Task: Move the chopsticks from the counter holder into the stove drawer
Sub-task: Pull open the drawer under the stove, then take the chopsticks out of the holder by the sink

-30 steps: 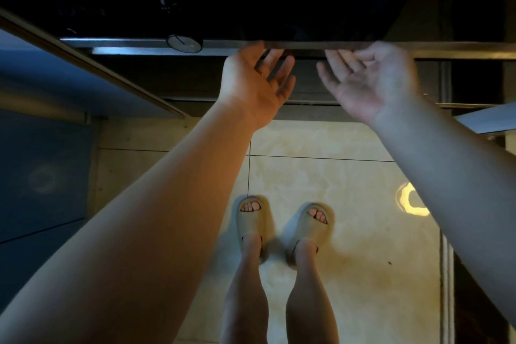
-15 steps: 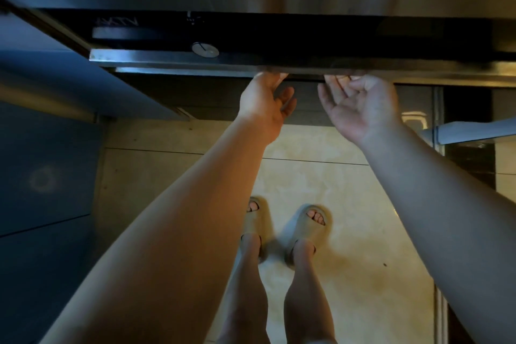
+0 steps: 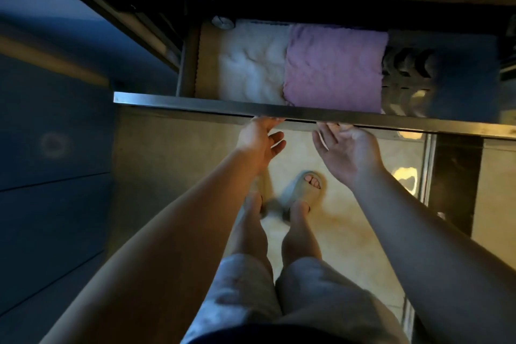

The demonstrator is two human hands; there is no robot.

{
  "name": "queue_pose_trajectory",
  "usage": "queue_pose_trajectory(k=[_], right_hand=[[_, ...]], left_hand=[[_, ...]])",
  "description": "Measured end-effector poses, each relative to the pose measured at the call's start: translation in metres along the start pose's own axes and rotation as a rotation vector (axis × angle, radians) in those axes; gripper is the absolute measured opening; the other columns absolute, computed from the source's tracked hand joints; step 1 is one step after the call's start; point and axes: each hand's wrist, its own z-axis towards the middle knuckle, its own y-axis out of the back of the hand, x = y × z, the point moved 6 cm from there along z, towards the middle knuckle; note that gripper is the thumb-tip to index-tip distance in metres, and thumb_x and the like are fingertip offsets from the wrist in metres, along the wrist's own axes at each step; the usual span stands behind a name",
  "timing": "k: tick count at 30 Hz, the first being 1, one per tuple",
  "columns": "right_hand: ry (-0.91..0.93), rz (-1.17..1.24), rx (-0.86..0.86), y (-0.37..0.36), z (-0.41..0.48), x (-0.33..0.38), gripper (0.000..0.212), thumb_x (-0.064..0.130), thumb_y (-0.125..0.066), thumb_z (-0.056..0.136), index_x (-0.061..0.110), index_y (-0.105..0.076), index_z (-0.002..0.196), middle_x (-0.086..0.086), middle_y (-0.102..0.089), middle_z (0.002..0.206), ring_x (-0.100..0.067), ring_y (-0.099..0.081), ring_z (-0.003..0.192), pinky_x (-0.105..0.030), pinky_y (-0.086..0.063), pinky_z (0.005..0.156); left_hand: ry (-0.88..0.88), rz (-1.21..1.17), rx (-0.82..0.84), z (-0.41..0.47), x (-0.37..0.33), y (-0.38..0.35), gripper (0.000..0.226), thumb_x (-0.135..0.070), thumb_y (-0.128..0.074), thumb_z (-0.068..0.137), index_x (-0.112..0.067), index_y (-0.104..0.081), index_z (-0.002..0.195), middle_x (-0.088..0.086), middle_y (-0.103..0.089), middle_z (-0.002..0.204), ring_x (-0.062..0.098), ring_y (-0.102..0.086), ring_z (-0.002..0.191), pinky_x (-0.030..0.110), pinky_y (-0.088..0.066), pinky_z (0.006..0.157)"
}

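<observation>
The stove drawer (image 3: 195, 103) stands pulled out below the stove front, its steel front rail running across the middle of the head view. My left hand (image 3: 258, 139) and my right hand (image 3: 346, 151) are side by side, palms up, with their fingertips hooked under that front rail. Neither hand holds anything else. No chopsticks and no counter holder are in view.
Inside the drawer lie a white padded cloth (image 3: 251, 64) and a purple cloth (image 3: 332, 67), with dark rounded items (image 3: 407, 64) to their right. A round knob (image 3: 222, 22) sits on the stove front above. Dark cabinet fronts (image 3: 53, 148) are at the left. My legs stand on the tiled floor (image 3: 349, 218).
Both hands reached up under the stove front's rail, and the drawer has slid out towards me, showing the cloths inside. My view has tilted and moved back.
</observation>
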Motion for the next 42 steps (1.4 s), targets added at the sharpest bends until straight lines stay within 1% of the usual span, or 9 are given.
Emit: queue_pose_trajectory(k=[8, 11, 19, 23, 28, 31, 35, 39, 42], right_hand=[[-0.113, -0.077, -0.085, 0.019, -0.038, -0.01, 0.026, -0.004, -0.031, 0.088, 0.005, -0.056, 0.09, -0.013, -0.061, 0.107, -0.026, -0.058, 0.117, -0.04, -0.048, 0.09], [-0.135, -0.121, -0.095, 0.027, -0.048, -0.016, 0.032, -0.004, -0.031, 0.087, 0.005, -0.057, 0.102, -0.013, -0.061, 0.113, -0.024, -0.057, 0.121, -0.041, -0.046, 0.096], [-0.203, -0.23, -0.181, 0.039, -0.071, -0.021, 0.031, 0.002, -0.031, 0.092, 0.004, -0.055, 0.112, -0.012, -0.058, 0.128, -0.025, -0.056, 0.117, -0.046, -0.038, 0.107], [-0.263, -0.38, -0.253, 0.038, -0.076, -0.01, 0.032, 0.009, -0.035, 0.095, 0.003, -0.049, 0.124, -0.015, -0.059, 0.124, -0.03, -0.061, 0.107, -0.051, -0.041, 0.104], [-0.331, -0.768, -0.134, 0.016, -0.104, -0.005, 0.025, 0.021, -0.041, 0.095, 0.015, -0.05, 0.118, -0.007, -0.067, 0.112, -0.024, -0.065, 0.094, -0.038, -0.051, 0.08], [-0.198, -1.049, -0.034, -0.01, -0.116, -0.001, 0.026, 0.021, -0.043, 0.097, 0.017, -0.052, 0.121, -0.007, -0.067, 0.11, -0.023, -0.065, 0.091, -0.03, -0.051, 0.066], [0.261, -1.82, 0.273, -0.052, -0.13, -0.001, 0.033, 0.02, -0.054, 0.088, 0.017, -0.056, 0.121, 0.002, -0.064, 0.098, -0.015, -0.06, 0.079, -0.025, -0.046, 0.061], [0.544, -2.362, 0.625, -0.086, -0.158, -0.023, 0.044, 0.03, -0.05, 0.088, 0.028, -0.042, 0.132, 0.001, -0.053, 0.133, -0.026, -0.051, 0.119, -0.04, -0.042, 0.098], [0.721, -2.539, 0.804, -0.108, -0.183, -0.048, 0.053, 0.033, -0.046, 0.087, 0.031, -0.034, 0.138, 0.002, -0.043, 0.141, -0.025, -0.04, 0.127, -0.043, -0.033, 0.103]], left_hand=[[0.125, 0.086, -0.049, -0.038, 0.025, 0.022, 0.031, -0.015, -0.047, 0.097, -0.008, -0.064, 0.123, 0.0, -0.056, 0.093, 0.015, -0.053, 0.074, 0.032, -0.051, 0.065], [0.16, 0.09, -0.066, -0.048, 0.033, 0.028, 0.026, -0.017, -0.048, 0.097, -0.009, -0.066, 0.114, 0.002, -0.059, 0.097, 0.015, -0.051, 0.07, 0.031, -0.052, 0.067], [0.236, 0.067, -0.016, -0.07, 0.046, 0.038, 0.017, -0.015, -0.049, 0.095, -0.007, -0.063, 0.101, 0.002, -0.049, 0.073, 0.015, -0.051, 0.068, 0.032, -0.05, 0.069], [0.238, 0.358, -0.041, -0.081, 0.031, 0.043, 0.029, -0.024, -0.041, 0.101, -0.01, -0.058, 0.12, 0.003, -0.067, 0.098, 0.019, -0.061, 0.08, 0.035, -0.047, 0.072], [0.144, 0.724, -0.069, -0.116, 0.017, 0.06, 0.025, -0.023, -0.046, 0.101, -0.011, -0.058, 0.119, 0.008, -0.063, 0.115, 0.022, -0.06, 0.09, 0.025, -0.04, 0.053], [-0.051, 0.896, -0.072, -0.129, 0.014, 0.066, 0.022, -0.024, -0.05, 0.1, -0.012, -0.061, 0.116, 0.012, -0.062, 0.109, 0.025, -0.06, 0.09, 0.025, -0.044, 0.062], [-0.269, 1.068, -0.189, -0.157, 0.007, 0.079, 0.034, -0.038, -0.052, 0.099, -0.02, -0.057, 0.127, 0.002, -0.061, 0.121, 0.017, -0.057, 0.105, 0.03, -0.045, 0.089], [-0.415, 1.074, -0.431, -0.199, 0.005, 0.101, 0.039, -0.049, -0.047, 0.097, -0.033, -0.051, 0.132, -0.002, -0.052, 0.138, 0.02, -0.045, 0.128, 0.043, -0.042, 0.105], [-0.493, 1.061, -0.592, -0.234, 0.015, 0.119, 0.046, -0.051, -0.043, 0.097, -0.035, -0.044, 0.14, -0.005, -0.04, 0.151, 0.022, -0.027, 0.143, 0.047, -0.028, 0.114]])
